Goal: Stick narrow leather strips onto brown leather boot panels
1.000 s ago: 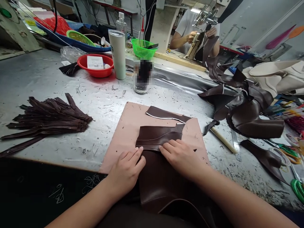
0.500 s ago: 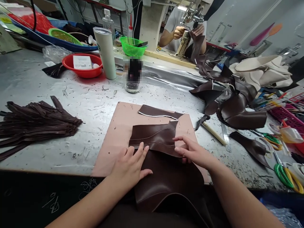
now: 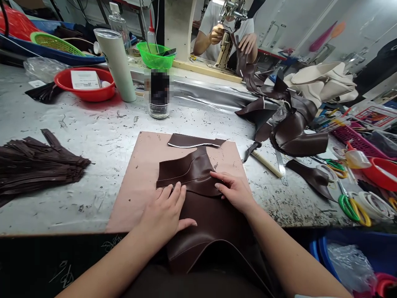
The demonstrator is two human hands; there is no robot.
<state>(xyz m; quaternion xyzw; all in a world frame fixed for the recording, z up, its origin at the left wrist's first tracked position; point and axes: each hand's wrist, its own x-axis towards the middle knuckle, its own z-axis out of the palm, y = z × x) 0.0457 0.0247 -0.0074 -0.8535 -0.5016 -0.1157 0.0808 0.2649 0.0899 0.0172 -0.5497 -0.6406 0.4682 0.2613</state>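
Note:
A dark brown leather piece [image 3: 182, 167] with a stitched line lies over a pink board, joined or overlapping with a larger brown leather panel [image 3: 211, 215] that hangs toward my lap. My left hand [image 3: 166, 211] rests flat on the lower left edge of the leather, fingers stretched and thumb out. At the right edge, my right hand [image 3: 234, 190] has thumb and forefinger closed on the leather, which bulges there. Its other fingers are partly hidden. Above lies a separate leather strip [image 3: 195, 140] with a white edge.
The pink board [image 3: 124, 198] covers the table's near edge. At left is a bundle of brown strips [image 3: 43, 161]; behind stand a tumbler [image 3: 116, 66] and glass bottle [image 3: 159, 109]. To the right are a hammer [image 3: 266, 163] and scissors [image 3: 353, 209]. A person [image 3: 229, 37] works at a sewing machine.
My right hand has closed on the leather's right edge. The leather's upper right part has bent and its tip now reaches up by the separate strip. The camera view has shifted right.

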